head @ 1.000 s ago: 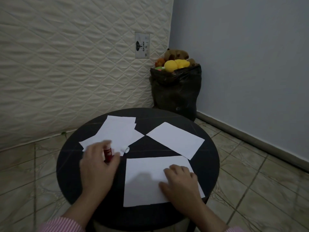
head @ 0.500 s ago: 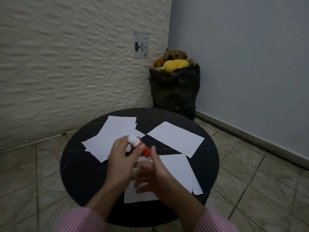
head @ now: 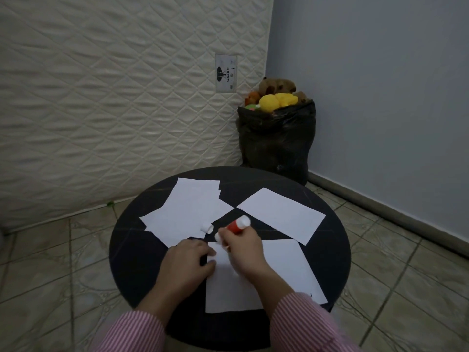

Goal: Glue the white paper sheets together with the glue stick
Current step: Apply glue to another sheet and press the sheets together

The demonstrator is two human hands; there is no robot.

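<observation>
Glue stick (head: 238, 225) was gripped in the curled fingers of the right hand (head: 241, 250), tip down at the far left corner of the nearest sheet (head: 284, 270), on which the relaxed fingers of the left hand (head: 189, 260) were rested. The loose cap (head: 206, 228) was left lying on the stacked sheets (head: 187, 212) on the counter (head: 132, 262). If too little pressure were kept by the left hand, the sheet could probably be dragged or creased by the glue stroke.

Red glue stick (head: 236, 226) (uncapped) over white sheet (head: 284, 270).
</observation>
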